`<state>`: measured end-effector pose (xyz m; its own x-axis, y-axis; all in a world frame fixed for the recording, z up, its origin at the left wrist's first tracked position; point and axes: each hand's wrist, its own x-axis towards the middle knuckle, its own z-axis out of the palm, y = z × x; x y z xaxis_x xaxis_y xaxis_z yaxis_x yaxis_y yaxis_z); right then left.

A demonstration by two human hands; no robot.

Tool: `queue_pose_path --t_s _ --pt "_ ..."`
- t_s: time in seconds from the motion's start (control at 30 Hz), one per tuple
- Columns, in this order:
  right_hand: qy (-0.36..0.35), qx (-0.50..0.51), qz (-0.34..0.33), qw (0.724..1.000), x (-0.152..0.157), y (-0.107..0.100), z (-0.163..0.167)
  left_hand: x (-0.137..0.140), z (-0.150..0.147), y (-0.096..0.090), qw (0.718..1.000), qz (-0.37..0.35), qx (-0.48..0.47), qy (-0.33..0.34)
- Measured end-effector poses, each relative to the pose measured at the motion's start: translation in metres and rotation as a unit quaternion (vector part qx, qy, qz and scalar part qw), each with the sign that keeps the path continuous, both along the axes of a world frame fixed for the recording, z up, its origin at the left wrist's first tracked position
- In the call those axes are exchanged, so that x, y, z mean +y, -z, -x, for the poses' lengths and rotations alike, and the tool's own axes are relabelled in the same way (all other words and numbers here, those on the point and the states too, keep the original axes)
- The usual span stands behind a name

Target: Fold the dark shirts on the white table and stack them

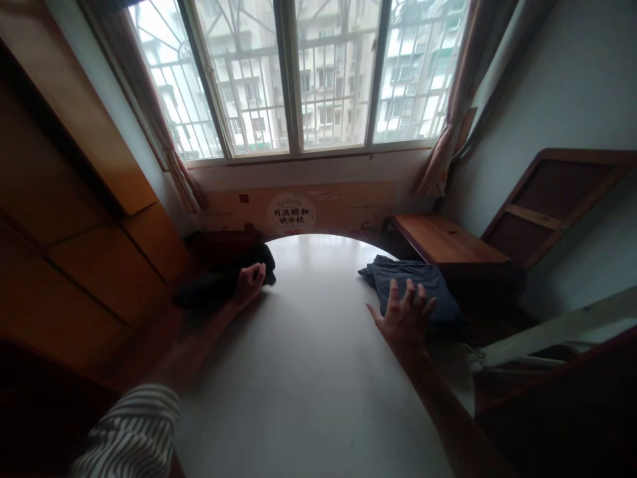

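At the left edge of the white table [318, 372], my left hand [250, 282] is closed, its thumb and fingers drawn together at a black piece of clothing [213, 289]. The dark fabric shows behind and around the hand, and its lower end fades into shadow. On the right edge lies a folded dark blue-grey garment [442, 292]. Over its near left side my right hand [405, 315] is spread, fingers apart and thumb out to the left. Whether those fingertips press on the cloth I cannot tell.
A barred window [328, 79] with curtains is ahead, above a printed banner [291, 211]. Wooden cabinets [99, 285] stand on the left. To the right are a low wooden table [448, 239], a leaning wooden panel [537, 199] and a pale metal frame [557, 325].
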<state>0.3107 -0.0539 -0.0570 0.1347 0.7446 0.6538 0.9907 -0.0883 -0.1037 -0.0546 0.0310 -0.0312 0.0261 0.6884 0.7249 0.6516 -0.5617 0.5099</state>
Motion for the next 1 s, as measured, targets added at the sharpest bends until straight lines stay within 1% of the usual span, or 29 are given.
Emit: queue_pose_path --t_s 0.03,0.07,0.1,0.17,0.23,0.27,0.33,0.37,0.4,0.43,0.47,0.5,0.53,0.57,0.6,0.63,0.67,0.7,0.77,0.83,0.9,1.0 --pt "0.036 -0.015 0.034 0.999 0.000 0.002 -0.003 -0.009 -0.004 0.018 0.999 0.028 0.021 0.030" --pt "0.054 -0.026 0.063 0.996 0.001 0.004 -0.006 -0.017 -0.008 0.032 0.996 0.057 0.043 0.058" --pt "0.057 -0.033 0.084 0.994 0.002 0.007 -0.010 -0.025 -0.012 0.042 0.991 0.087 0.064 0.083" --pt "0.033 -0.038 0.098 0.994 0.006 0.013 -0.015 -0.038 -0.021 0.054 0.977 0.143 0.094 0.124" --pt "-0.017 -0.023 0.085 0.996 0.012 0.015 -0.018 -0.046 -0.029 0.057 0.962 0.191 0.111 0.164" --pt "-0.046 -0.006 0.067 0.997 0.015 0.015 -0.019 -0.048 -0.033 0.056 0.954 0.209 0.115 0.183" --pt "-0.113 0.052 0.004 0.992 0.017 0.013 -0.017 -0.048 -0.040 0.053 0.940 0.238 0.119 0.215" --pt "-0.160 0.086 -0.031 0.983 0.016 0.011 -0.013 -0.047 -0.043 0.051 0.937 0.248 0.109 0.221" --pt "-0.219 0.120 -0.055 0.967 0.013 0.009 -0.008 -0.045 -0.047 0.049 0.938 0.254 0.089 0.217" --pt "-0.289 0.150 -0.060 0.944 0.010 0.007 -0.002 -0.043 -0.049 0.047 0.943 0.255 0.055 0.206" --pt "-0.364 0.174 -0.041 0.914 0.005 0.006 0.005 -0.041 -0.052 0.044 0.951 0.249 0.012 0.186" --pt "-0.435 0.190 -0.002 0.880 -0.001 0.005 0.013 -0.040 -0.054 0.041 0.959 0.232 -0.034 0.157" --pt "-0.492 0.198 0.048 0.847 -0.007 0.005 0.021 -0.039 -0.056 0.037 0.968 0.206 -0.072 0.123" --pt "-0.531 0.199 0.097 0.818 -0.012 0.006 0.028 -0.038 -0.057 0.033 0.976 0.173 -0.091 0.094" --pt "-0.554 0.195 0.138 0.797 -0.016 0.006 0.034 -0.039 -0.059 0.030 0.984 0.140 -0.081 0.078" --pt "-0.567 0.190 0.168 0.784 -0.018 0.007 0.039 -0.040 -0.060 0.027 0.989 0.113 -0.044 0.081" --pt "-0.569 0.188 0.183 0.779 -0.020 0.007 0.042 -0.042 -0.062 0.026 0.990 0.096 0.016 0.100" --pt "-0.566 0.189 0.186 0.781 -0.020 0.008 0.043 -0.043 -0.064 0.025 0.984 0.089 0.086 0.130" --pt "-0.539 0.207 0.163 0.800 -0.017 0.008 0.040 -0.047 -0.068 0.028 0.954 0.104 0.218 0.179" --pt "-0.494 0.241 0.127 0.826 -0.012 0.008 0.034 -0.048 -0.072 0.033 0.927 0.132 0.301 0.182" --pt "-0.448 0.274 0.095 0.846 -0.008 0.008 0.027 -0.047 -0.076 0.040 0.913 0.153 0.339 0.169" --pt "-0.412 0.291 0.069 0.861 -0.004 0.007 0.020 -0.046 -0.081 0.049 0.908 0.142 0.353 0.173"
